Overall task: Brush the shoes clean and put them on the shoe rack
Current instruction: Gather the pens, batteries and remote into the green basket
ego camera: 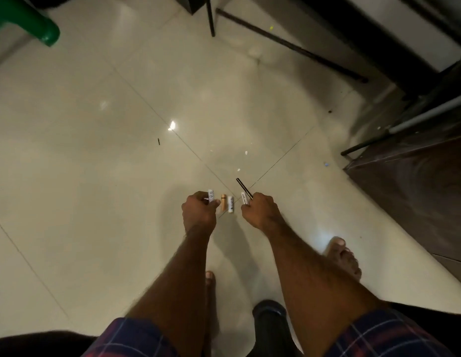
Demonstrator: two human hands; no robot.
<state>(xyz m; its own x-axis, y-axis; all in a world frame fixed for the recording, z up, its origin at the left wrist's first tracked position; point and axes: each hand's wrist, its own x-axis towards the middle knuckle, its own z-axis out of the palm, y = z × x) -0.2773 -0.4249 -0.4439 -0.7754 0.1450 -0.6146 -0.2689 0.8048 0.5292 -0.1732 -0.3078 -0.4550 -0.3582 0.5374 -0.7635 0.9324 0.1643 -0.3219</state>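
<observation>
The person stands bent over a pale tiled floor (100, 176), both arms reaching straight down. The left hand (199, 210) has its fingers curled round a small white tube (211, 195) with dark print, the tube's top poking up past the knuckles. The right hand (260, 208) pinches a second white tube (244, 198) together with a thin dark stick, perhaps a pen (243, 187), which slants up and away from the fingers.

Between the two hands, lying on the floor, are a small tan tube (223, 202) and, just beside it on the side of the right hand, another white tube (231, 204). They rest side by side, close to where two tile seams cross.

Below the hands I see bare feet on the tiles and the hems of plaid shorts (126, 336). Between the legs, nearer the right one, a dark rounded shape (269, 313) shows; it may be a shoe, but I cannot tell.

No brush or shoe rack can be made out for certain. Far beyond the left hand stands a green plastic leg (39, 29). Beyond and outward of the right hand run dark metal bars (288, 45) of some frame, and a dark wooden cabinet (417, 189) stands against that side. Small scraps dot the floor ahead of the hands.
</observation>
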